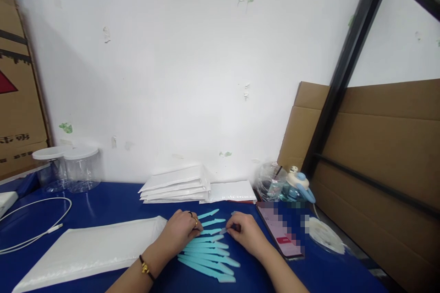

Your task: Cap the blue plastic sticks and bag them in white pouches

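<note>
Several turquoise flat sticks with slim, paler ends [206, 252] lie fanned out on the blue table [113, 204], between and below my hands. My left hand [182, 229], with a ring and a bracelet at the wrist, rests over the left ends of the upper sticks; its fingers are bent, and whether they grip one is hidden. My right hand [245, 233] is at the right ends of the sticks, thumb and index finger pinched on a small translucent cap. This cap [223, 230] touches the tip of one upper stick.
A large white padded envelope [92, 247] lies at the left, with a white cable [62, 226] beyond it. White envelopes [175, 185] are stacked by the wall. Two clear jars [82, 171] stand back left. A phone [280, 231], blue-lidded bottle [295, 187] and clear round lid [326, 236] are right.
</note>
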